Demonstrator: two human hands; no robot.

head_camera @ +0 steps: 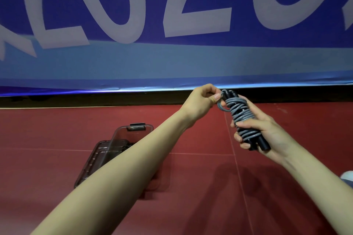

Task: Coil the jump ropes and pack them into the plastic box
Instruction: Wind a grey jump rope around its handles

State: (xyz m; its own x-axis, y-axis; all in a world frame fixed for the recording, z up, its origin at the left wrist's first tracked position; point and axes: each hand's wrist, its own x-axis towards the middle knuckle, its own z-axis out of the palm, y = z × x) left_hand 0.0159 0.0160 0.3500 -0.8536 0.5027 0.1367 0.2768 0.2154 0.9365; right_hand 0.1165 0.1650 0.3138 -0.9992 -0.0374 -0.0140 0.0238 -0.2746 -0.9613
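Both forearms reach forward over the red floor (191, 206). The right hand (267, 135) is wrapped around the jump rope (241, 118), a grey coil wound on black handles, tilted toward 11 o'clock. The left hand (202, 99) pinches a loop at its top end. The plastic box (107, 150) sits open at 8 o'clock, partly behind the left forearm.

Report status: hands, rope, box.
Right hand grips coiled grey jump rope. Left hand pinches its end loop. Plastic box open on floor, partly behind left forearm.
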